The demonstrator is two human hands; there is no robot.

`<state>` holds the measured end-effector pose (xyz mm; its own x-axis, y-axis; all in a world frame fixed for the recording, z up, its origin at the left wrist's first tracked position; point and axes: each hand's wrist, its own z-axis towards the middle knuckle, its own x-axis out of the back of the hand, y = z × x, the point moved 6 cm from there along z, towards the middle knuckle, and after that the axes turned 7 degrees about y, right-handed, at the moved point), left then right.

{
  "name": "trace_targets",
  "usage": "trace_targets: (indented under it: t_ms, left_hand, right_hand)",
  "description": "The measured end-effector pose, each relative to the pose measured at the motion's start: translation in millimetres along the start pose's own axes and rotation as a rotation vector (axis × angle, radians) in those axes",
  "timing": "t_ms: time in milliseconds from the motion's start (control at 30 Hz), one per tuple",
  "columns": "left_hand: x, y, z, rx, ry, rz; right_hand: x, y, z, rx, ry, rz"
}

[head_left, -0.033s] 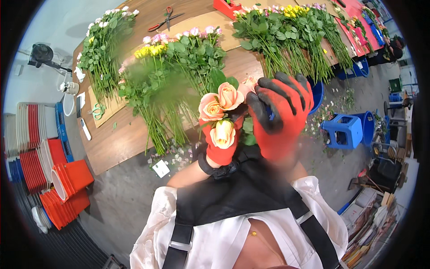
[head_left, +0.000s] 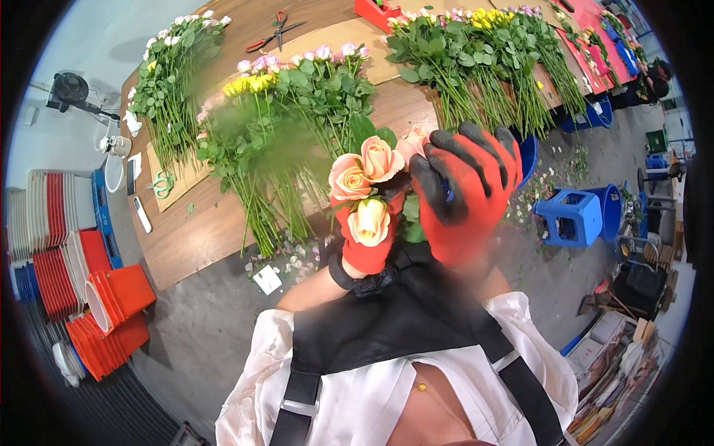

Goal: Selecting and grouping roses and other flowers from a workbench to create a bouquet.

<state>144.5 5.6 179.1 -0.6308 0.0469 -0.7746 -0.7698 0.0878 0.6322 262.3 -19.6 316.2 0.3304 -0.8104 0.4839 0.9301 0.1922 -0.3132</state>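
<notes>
Roses (head_left: 381, 160) gripped by left hand (head_left: 364, 259) appear light, petals bruise-prone. Hidden stems seem safest hold; grip of right hand (head_left: 468, 195) cannot be told.

A stool (head_left: 571, 219) stands right of the roses (head_left: 349, 180) in the left hand (head_left: 364, 254).

Peach roses (head_left: 378, 166) (petals unfurled), clustered closely

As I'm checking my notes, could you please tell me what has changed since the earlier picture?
Nothing has clearly moved, and nothing was taken hold of or let go. The red-gloved left hand still holds the peach-coloured roses, and the red-and-black-gloved right hand stays raised beside them.
</notes>
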Motion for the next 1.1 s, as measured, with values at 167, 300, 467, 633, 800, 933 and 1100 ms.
trace_targets:
  t_ms: [167,300,467,633,800,933,1100]
  left_hand:
    - [2.6,15.4,1.0,-0.360,0.085,0.988]
    - [-0.8,20.4,9.1,-0.079,0.192,0.512]
    - [17.8,23.2,26.9,0.037,0.106,0.593]
    - [20.3,55.8,44.5,0.039,-0.059,0.359]
    - [6.0,80.7,62.3,-0.166,-0.147,0.814]
    - [-2.7,72.7,72.5,-0.067,-0.062,0.593]
    - [30.3,68.3,106.7,-0.367,-0.200,1.144]
  right_hand:
    - [4.6,1.1,-16.1,0.073,0.024,0.027]
    - [3.2,9.5,-20.1,0.060,0.064,0.250]
    - [11.0,42.6,-13.8,-0.184,0.082,0.707]
    - [-17.9,85.7,-48.9,-0.707,-0.423,0.733]
    - [-56.3,70.1,-108.6,-0.398,-0.745,0.698]
    - [-76.3,68.8,-154.4,-0.741,-1.122,0.945]
    - [-52.5,95.5,-148.4,-0.798,-0.862,0.894]
